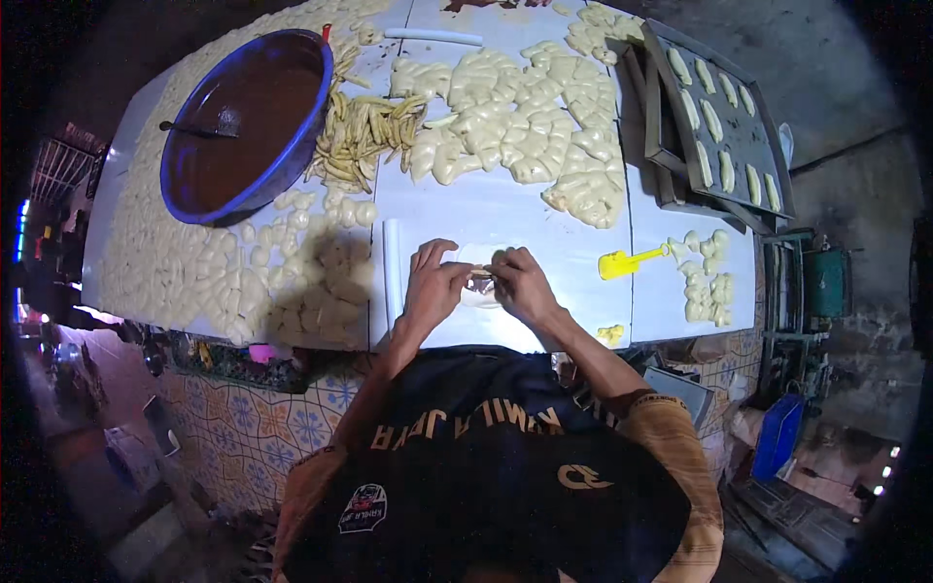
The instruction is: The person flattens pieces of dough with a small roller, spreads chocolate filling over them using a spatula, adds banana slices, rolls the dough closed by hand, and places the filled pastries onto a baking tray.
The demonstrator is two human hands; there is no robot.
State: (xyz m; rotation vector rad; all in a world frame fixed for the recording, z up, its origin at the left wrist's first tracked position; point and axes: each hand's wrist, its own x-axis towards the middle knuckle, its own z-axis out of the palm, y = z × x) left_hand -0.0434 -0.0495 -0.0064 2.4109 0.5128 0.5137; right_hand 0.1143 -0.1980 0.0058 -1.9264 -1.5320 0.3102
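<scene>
My left hand [437, 285] and my right hand [526, 288] meet low over the near middle of the white table. The fingers of both are closed in a pinch, one hand at each end of a small pale strip [481, 273] that looks like a banana slice. Under the fingertips lies a thin flattened dough piece [474, 304], with a dark brown patch showing on it. My fingers partly cover both. Left of my left hand is a white rolling pin [393, 267]. Right of my right hand lies a yellow scraper [617, 263] with a handle.
A blue basin [176, 194] of brown filling stands at left, a dark spoon [199, 129] in it. Beside it are banana strips [364, 136]. Dough pieces [486, 83] cover much of the table [466, 209]. A second rolling pin [433, 37] lies far off; trays [692, 126] of filled rolls stand right.
</scene>
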